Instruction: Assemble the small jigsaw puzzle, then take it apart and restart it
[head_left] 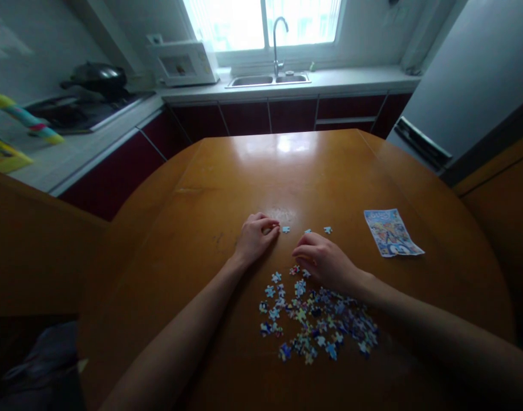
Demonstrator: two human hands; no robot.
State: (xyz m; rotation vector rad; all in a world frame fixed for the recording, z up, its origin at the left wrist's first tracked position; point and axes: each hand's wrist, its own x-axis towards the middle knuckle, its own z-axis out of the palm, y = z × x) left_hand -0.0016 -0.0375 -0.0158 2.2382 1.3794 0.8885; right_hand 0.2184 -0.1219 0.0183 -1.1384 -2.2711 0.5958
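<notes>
My left hand [256, 238] rests on the wooden table, thumb and forefinger nearly meeting at the tips. Just right of those tips lies a pale blue jigsaw piece [286, 229]. My right hand [323, 258] hovers palm-down over the upper edge of a loose heap of jigsaw pieces [316, 319], its fingers curled together. Whatever either hand pinches is too small or hidden to make out. Beyond the right knuckles are a partly covered piece [308, 231] and another light blue piece [328, 230]. Several scattered pieces, among them a pale one [276, 277], lie left of the heap.
A creased, colourful picture sheet [392, 233] lies on the table [227, 188] to the right. Past the table stand a counter with a sink [267, 80], a white microwave [184, 63] and a stove with a dark pan [96, 77]. A fridge [470, 74] is at right.
</notes>
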